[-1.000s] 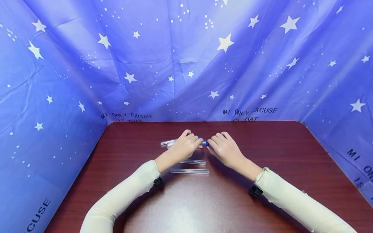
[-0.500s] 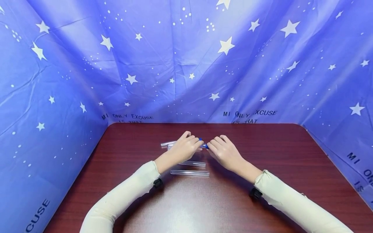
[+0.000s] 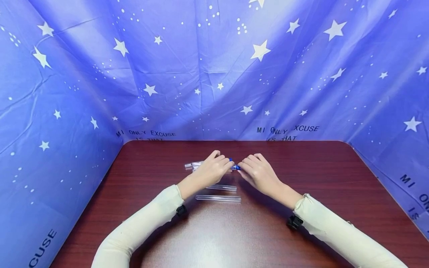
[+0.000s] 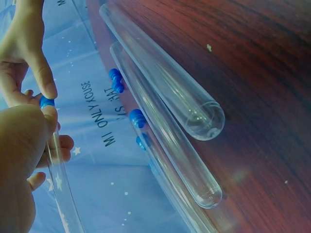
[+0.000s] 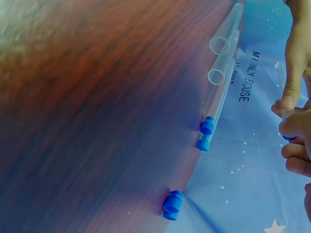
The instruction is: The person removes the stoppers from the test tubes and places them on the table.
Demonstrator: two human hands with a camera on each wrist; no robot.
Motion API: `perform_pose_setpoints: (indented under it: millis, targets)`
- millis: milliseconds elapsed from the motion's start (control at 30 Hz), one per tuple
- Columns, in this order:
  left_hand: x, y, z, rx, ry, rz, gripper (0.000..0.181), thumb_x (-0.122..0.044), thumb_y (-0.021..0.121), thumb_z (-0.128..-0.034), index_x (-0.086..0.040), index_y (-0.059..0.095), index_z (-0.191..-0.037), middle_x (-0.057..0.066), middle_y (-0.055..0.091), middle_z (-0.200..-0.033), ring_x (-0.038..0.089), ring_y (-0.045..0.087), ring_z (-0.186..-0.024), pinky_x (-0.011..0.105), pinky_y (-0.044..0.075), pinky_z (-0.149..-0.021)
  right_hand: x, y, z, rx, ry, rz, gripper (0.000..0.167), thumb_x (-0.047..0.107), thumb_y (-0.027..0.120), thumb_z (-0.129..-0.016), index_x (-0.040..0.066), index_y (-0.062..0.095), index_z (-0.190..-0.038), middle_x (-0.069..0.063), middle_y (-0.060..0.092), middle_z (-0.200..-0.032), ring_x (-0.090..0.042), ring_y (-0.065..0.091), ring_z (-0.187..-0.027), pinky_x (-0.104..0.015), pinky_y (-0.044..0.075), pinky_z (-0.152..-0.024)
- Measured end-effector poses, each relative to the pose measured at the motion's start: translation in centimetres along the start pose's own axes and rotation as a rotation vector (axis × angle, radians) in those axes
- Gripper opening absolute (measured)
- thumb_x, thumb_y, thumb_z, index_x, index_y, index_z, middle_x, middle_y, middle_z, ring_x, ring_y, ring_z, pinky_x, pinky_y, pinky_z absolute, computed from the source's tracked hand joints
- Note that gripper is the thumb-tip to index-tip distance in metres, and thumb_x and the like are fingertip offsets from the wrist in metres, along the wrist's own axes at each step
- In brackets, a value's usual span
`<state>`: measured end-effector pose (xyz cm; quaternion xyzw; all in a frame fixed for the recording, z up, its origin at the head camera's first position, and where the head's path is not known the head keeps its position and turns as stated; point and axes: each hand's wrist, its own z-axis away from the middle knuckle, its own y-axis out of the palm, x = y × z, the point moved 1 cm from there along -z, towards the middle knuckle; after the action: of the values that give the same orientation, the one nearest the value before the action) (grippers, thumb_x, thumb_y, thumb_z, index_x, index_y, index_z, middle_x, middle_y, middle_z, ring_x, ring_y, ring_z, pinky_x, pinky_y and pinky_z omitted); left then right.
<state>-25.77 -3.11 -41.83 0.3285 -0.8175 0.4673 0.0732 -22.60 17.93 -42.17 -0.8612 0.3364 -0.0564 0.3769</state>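
My left hand (image 3: 212, 169) grips a clear tube (image 4: 62, 189) by its upper end, fingers curled round it. A blue cap (image 4: 46, 102) sits at that tube's mouth, and my right hand (image 3: 261, 173) pinches it between thumb and fingers. The two hands almost meet above the far part of the table. In the right wrist view the cap (image 5: 288, 138) is mostly covered by the fingers. Two uncapped tubes (image 3: 218, 198) (image 5: 220, 45) lie on the table nearer the body; beyond them lie tubes with blue caps (image 5: 207, 125), partly behind my left hand.
Loose blue caps (image 5: 172, 204) lie on the dark red wooden table (image 3: 214, 230) beyond the tubes. Blue cloth (image 3: 201, 74) with white stars hangs behind the table and along both sides.
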Motion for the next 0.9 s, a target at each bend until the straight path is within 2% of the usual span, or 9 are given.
perform_pose_setpoints:
  millis: [200, 467, 700, 900]
  targets:
    - [0.0, 0.1, 0.0, 0.004, 0.006, -0.014, 0.015, -0.028, 0.066, -0.0954, -0.013, 0.065, -0.097, -0.004, 0.067, -0.082, 0.017, 0.06, -0.076, 0.036, 0.045, -0.089, -0.2, 0.1, 0.0, 0.012, 0.034, -0.035, 0.015, 0.011, 0.074, -0.084, 0.003, 0.07, -0.095, -0.004, 0.066, -0.086, -0.023, 0.061, -0.083, -0.04, 0.045, -0.081]
    - [-0.1, 0.3, -0.1, -0.008, 0.02, -0.047, 0.017, -0.028, 0.068, -0.0934, -0.012, 0.062, -0.093, -0.005, 0.064, -0.078, 0.016, 0.058, -0.074, 0.035, 0.045, -0.087, -0.8, 0.4, -0.2, 0.013, 0.033, -0.038, 0.017, 0.014, 0.077, -0.08, 0.004, 0.07, -0.092, -0.004, 0.065, -0.083, -0.023, 0.058, -0.079, -0.041, 0.044, -0.079]
    - [-0.1, 0.2, -0.2, -0.006, 0.016, -0.051, 0.016, -0.027, 0.072, -0.0929, -0.013, 0.063, -0.093, -0.005, 0.064, -0.077, 0.016, 0.058, -0.073, 0.035, 0.046, -0.088, -1.1, 0.1, -0.7, 0.079, 0.053, -0.055, 0.014, 0.017, 0.077, -0.082, 0.007, 0.07, -0.089, -0.001, 0.065, -0.08, -0.021, 0.057, -0.077, -0.039, 0.043, -0.079]
    - [-0.3, 0.2, -0.2, 0.007, 0.009, -0.046, 0.016, -0.027, 0.073, -0.0923, -0.014, 0.064, -0.091, -0.005, 0.064, -0.075, 0.015, 0.058, -0.073, 0.035, 0.046, -0.087, -1.3, 0.0, -0.8, 0.14, 0.067, -0.063, 0.016, 0.016, 0.081, -0.078, 0.008, 0.07, -0.086, -0.001, 0.063, -0.076, -0.019, 0.054, -0.074, -0.038, 0.042, -0.077]
